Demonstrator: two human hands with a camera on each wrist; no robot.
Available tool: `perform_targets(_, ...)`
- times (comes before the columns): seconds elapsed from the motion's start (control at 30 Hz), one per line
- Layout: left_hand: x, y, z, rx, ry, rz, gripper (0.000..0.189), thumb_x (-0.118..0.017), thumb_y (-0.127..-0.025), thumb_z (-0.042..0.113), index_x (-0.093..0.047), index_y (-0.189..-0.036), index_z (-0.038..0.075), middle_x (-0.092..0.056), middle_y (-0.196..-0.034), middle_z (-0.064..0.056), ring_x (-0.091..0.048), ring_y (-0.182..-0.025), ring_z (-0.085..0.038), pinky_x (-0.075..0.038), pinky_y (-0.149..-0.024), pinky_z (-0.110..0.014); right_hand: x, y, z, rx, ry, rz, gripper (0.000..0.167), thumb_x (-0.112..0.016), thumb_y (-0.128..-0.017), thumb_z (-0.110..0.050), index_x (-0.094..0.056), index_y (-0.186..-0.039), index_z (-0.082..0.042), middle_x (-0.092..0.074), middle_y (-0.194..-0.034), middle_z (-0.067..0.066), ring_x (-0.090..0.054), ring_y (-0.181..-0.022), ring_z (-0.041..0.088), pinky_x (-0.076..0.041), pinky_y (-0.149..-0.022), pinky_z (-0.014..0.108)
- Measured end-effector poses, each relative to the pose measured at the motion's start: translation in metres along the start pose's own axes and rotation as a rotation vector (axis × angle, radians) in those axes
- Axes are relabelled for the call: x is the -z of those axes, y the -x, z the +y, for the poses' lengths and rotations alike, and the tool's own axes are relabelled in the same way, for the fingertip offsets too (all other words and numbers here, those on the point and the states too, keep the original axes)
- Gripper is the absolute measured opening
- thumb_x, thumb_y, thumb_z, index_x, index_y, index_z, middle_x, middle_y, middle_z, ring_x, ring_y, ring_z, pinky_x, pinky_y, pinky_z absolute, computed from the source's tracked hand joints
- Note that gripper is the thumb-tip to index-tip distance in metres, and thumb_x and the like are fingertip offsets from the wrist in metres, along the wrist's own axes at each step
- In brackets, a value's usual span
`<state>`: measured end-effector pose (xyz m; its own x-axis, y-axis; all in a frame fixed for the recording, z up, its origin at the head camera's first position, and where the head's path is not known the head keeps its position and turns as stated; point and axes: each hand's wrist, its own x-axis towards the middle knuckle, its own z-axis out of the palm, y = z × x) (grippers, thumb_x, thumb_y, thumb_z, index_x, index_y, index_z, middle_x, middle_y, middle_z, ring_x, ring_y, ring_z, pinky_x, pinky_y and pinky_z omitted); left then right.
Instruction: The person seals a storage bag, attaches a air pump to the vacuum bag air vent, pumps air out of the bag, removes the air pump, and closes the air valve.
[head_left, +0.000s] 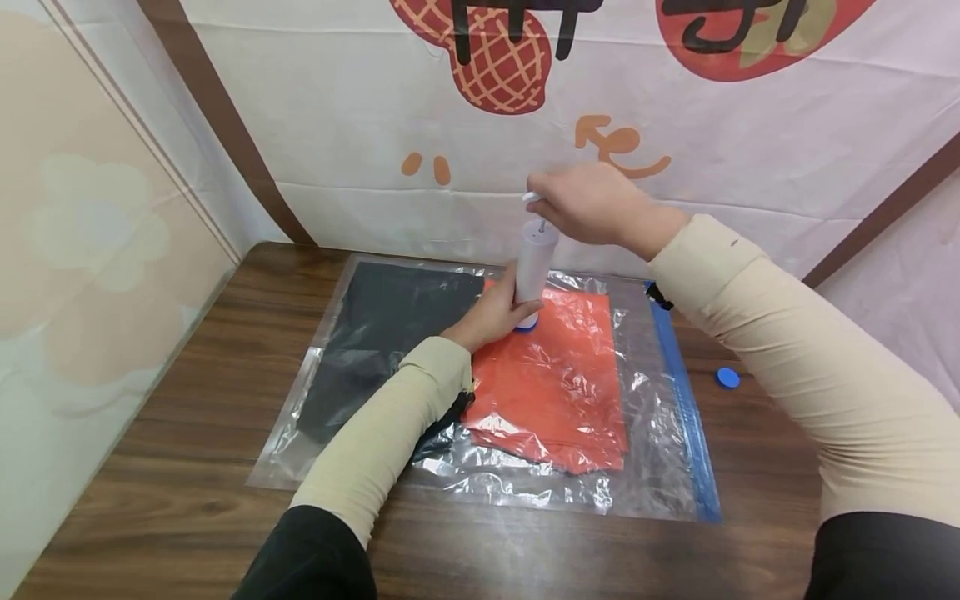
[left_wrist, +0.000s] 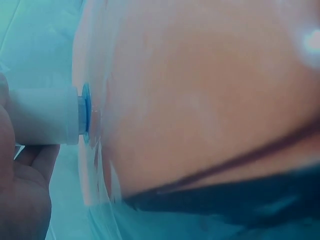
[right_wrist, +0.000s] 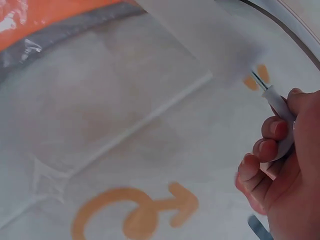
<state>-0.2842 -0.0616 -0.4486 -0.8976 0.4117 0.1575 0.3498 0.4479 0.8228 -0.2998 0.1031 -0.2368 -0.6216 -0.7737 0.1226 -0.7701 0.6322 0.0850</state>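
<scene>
A white hand pump [head_left: 535, 262] stands nearly upright on the blue-ringed valve [left_wrist: 86, 114] of a clear vacuum storage bag [head_left: 480, 487]. My left hand [head_left: 491, 315] grips the pump's barrel low down, just above the valve. Above the barrel, my right hand [head_left: 588, 204] curls its fingers round the white pump handle [right_wrist: 282, 115]. A short length of metal rod [right_wrist: 258, 79] shows between handle and barrel. Inside the bag lie a folded orange cloth [head_left: 555, 392] under the pump and a folded black cloth [head_left: 405, 325] to its left.
A round blue cap [head_left: 727, 377] lies on the wooden table [head_left: 172, 475] right of the bag. The bag's blue zip edge [head_left: 686, 417] runs along its right side. A printed cloth backdrop [head_left: 337, 100] hangs right behind the table's back edge.
</scene>
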Motion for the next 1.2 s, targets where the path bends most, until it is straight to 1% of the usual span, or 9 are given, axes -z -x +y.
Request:
perform_targets(0.13, -0.001, 0.001, 0.003, 0.015, -0.014, 0.001, 0.078, -0.066, -0.101, 0.028, -0.017, -0.158, 0.010, -0.046, -0.146, -0.016, -0.048, -0.137, -0.031, -0.039, -0.114, -0.049, 0.021, -0.001, 0.002, 0.007, 0.004, 0.072, 0.022, -0.055, -0.106, -0.025, -0.057, -0.096, -0.004, -0.058, -0.079, 0.010, -0.057, -0.071, 0.029, -0.047, -0.062, 0.043)
perform_targets(0.23, -0.001, 0.001, 0.003, 0.024, -0.028, 0.007, 0.079, -0.066, -0.101, 0.031, -0.017, -0.158, 0.010, -0.046, -0.146, -0.016, -0.048, -0.137, -0.030, -0.039, -0.114, -0.048, 0.037, -0.001, 0.001, 0.018, 0.016, 0.117, 0.025, -0.054, -0.107, -0.026, -0.058, -0.097, -0.003, -0.060, -0.082, 0.011, -0.057, -0.075, 0.030, -0.048, -0.067, 0.045)
perform_targets(0.4, -0.001, 0.002, 0.003, 0.028, -0.027, 0.004, 0.079, -0.067, -0.101, 0.030, -0.017, -0.158, 0.010, -0.047, -0.145, -0.016, -0.048, -0.136, -0.031, -0.040, -0.114, -0.049, 0.062, -0.002, 0.000, -0.017, 0.011, 0.154, 0.029, -0.050, -0.109, -0.027, -0.060, -0.112, 0.000, -0.063, -0.094, 0.016, -0.056, -0.082, 0.032, -0.049, -0.075, 0.047)
perform_targets(0.53, -0.002, 0.002, 0.002, 0.037, -0.033, -0.002, 0.078, -0.066, -0.101, 0.029, -0.016, -0.158, 0.011, -0.047, -0.145, -0.016, -0.048, -0.136, -0.030, -0.039, -0.114, -0.049, 0.080, -0.002, 0.001, -0.063, 0.012, 0.172, 0.034, -0.044, -0.110, -0.028, -0.058, -0.125, 0.000, -0.061, -0.099, 0.016, -0.053, -0.087, 0.032, -0.045, -0.079, 0.046)
perform_targets(0.7, -0.002, 0.001, 0.004, 0.053, -0.051, -0.011, 0.080, -0.066, -0.101, 0.031, -0.014, -0.159, 0.013, -0.045, -0.147, -0.015, -0.047, -0.138, -0.030, -0.037, -0.115, -0.049, 0.099, -0.001, 0.003, -0.099, 0.084, 0.251, 0.037, -0.040, -0.111, -0.029, -0.056, -0.122, 0.002, -0.053, -0.101, 0.018, -0.051, -0.092, 0.035, -0.044, -0.080, 0.049)
perform_targets(0.77, -0.002, 0.001, 0.004, 0.056, -0.057, -0.017, 0.081, -0.066, -0.101, 0.032, -0.013, -0.159, 0.013, -0.044, -0.148, -0.015, -0.046, -0.138, -0.030, -0.037, -0.116, -0.049, 0.104, 0.000, 0.004, -0.099, 0.112, 0.294, 0.037, -0.040, -0.111, -0.028, -0.057, -0.118, 0.004, -0.052, -0.102, 0.019, -0.050, -0.093, 0.036, -0.043, -0.079, 0.050)
perform_targets(0.87, -0.002, 0.000, 0.004, 0.060, -0.063, -0.022, 0.081, -0.066, -0.101, 0.032, -0.013, -0.159, 0.013, -0.044, -0.149, -0.015, -0.046, -0.139, -0.030, -0.036, -0.116, -0.049, 0.106, 0.001, 0.004, -0.086, 0.119, 0.331, 0.038, -0.040, -0.111, -0.028, -0.058, -0.120, 0.005, -0.054, -0.107, 0.021, -0.050, -0.096, 0.037, -0.043, -0.082, 0.050)
perform_targets(1.0, -0.004, -0.001, 0.003, 0.050, -0.065, -0.021, 0.080, -0.065, -0.101, 0.033, -0.013, -0.159, 0.012, -0.044, -0.149, -0.015, -0.046, -0.139, -0.031, -0.036, -0.116, -0.049, 0.102, 0.002, 0.003, -0.092, 0.097, 0.314, 0.038, -0.040, -0.111, -0.028, -0.057, -0.117, 0.005, -0.053, -0.101, 0.019, -0.050, -0.095, 0.037, -0.044, -0.081, 0.050)
perform_targets(1.2, -0.004, 0.000, 0.003, 0.034, -0.065, -0.013, 0.081, -0.066, -0.101, 0.030, -0.013, -0.159, 0.011, -0.044, -0.148, -0.016, -0.046, -0.138, -0.031, -0.036, -0.116, -0.050, 0.080, 0.001, 0.002, -0.085, 0.065, 0.176, 0.035, -0.042, -0.111, -0.028, -0.057, -0.119, 0.003, -0.058, -0.098, 0.019, -0.052, -0.093, 0.037, -0.047, -0.082, 0.050)
